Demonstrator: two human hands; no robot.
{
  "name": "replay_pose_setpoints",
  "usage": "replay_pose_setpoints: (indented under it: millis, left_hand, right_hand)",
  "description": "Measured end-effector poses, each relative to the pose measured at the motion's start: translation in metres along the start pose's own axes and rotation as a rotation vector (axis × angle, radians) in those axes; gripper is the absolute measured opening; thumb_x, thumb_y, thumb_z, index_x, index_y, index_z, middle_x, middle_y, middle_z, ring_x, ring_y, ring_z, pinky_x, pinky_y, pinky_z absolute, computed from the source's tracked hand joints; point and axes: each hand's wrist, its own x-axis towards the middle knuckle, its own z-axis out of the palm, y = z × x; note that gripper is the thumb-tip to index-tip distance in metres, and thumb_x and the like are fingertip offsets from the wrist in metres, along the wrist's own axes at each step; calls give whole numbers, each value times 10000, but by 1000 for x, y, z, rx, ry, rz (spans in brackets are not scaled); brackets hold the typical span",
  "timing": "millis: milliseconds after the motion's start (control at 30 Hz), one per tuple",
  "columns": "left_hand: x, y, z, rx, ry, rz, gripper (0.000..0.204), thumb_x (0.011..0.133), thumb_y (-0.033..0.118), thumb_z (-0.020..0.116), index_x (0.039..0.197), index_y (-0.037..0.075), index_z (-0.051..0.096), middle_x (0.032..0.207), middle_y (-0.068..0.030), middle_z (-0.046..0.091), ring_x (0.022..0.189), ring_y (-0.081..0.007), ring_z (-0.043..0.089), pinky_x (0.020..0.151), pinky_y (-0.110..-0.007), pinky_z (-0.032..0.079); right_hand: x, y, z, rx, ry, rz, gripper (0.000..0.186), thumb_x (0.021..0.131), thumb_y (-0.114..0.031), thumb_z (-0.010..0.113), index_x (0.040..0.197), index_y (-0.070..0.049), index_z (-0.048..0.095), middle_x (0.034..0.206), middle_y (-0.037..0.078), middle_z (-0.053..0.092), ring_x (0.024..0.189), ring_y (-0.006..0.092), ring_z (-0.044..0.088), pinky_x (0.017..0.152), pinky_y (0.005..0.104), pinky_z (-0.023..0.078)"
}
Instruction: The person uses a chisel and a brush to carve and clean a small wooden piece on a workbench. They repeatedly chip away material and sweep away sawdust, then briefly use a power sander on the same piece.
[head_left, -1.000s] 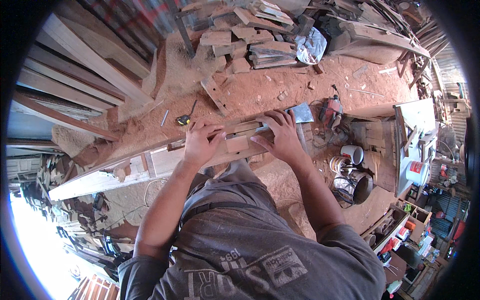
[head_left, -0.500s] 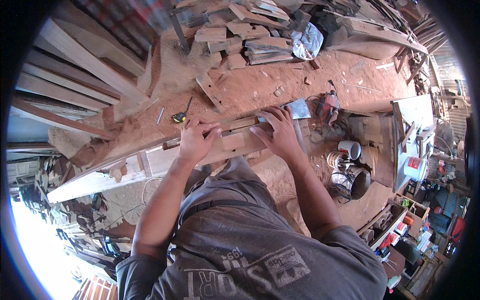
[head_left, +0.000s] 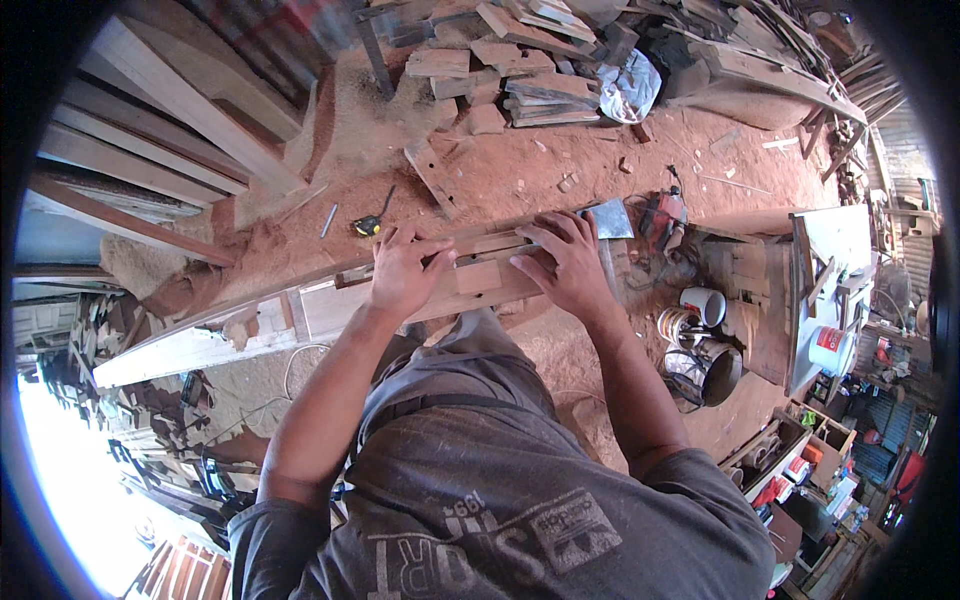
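A narrow wooden strip [head_left: 490,245] spans the gap between my two hands, over a long wooden beam [head_left: 318,308]. My left hand [head_left: 408,272] pinches with thumb and fingers at its left end. At the other end my right hand [head_left: 568,260] curls over the wood, fingers on the far side and thumb on the near side. The fingertips partly hide both grips. Just nearer to me, a pale flat piece of wood [head_left: 480,277] lies on the beam between the hands. A grey metal sheet [head_left: 610,220] sits right beyond my right hand.
A yellow-and-black tape measure [head_left: 367,226] and a thin pale stick [head_left: 328,220] lie beyond my left hand. A red power tool [head_left: 662,218] rests at the right, with a white bucket [head_left: 705,304] and a dark bucket [head_left: 722,370] below. Offcuts [head_left: 545,98] are piled at the back.
The whole view has shifted slightly to the right. Both hands stay at the wooden strip, with only small finger movements.
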Motion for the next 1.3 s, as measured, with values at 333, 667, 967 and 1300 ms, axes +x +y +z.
replay_pose_setpoints:
  millis: [333,667,967,1300]
  left_hand:
    - [-4,-3,7,1,84,94,226,924,288,766,1110,181,837,1008,-62,618,1053,-294,579,988,-469,422]
    - [-7,1,9,1,106,100,213,916,253,778,1096,156,835,1011,-72,632,1028,-295,590,950,-456,432]
    - [-7,5,9,11,136,102,202,913,274,792,1068,154,838,1011,-66,656,1032,-289,594,929,-452,450]
    - [-7,3,15,0,219,106,184,868,268,825,1020,164,837,1006,-44,659,1008,-293,599,911,-465,450]
  right_hand:
    - [2,-2,-1,1,-2,11,421,901,-375,774,1247,-144,710,1313,146,646,1324,371,525,1220,585,225]
    - [2,-2,-3,-15,0,1,449,888,-389,779,1256,-142,704,1326,141,638,1329,368,519,1222,580,224]
    - [5,3,3,75,25,68,324,880,-349,799,1156,-184,767,1232,101,691,1274,336,564,1207,556,251]
    - [22,-2,8,83,-99,316,313,819,-425,828,1048,-213,804,1164,75,715,1226,344,582,1193,566,251]
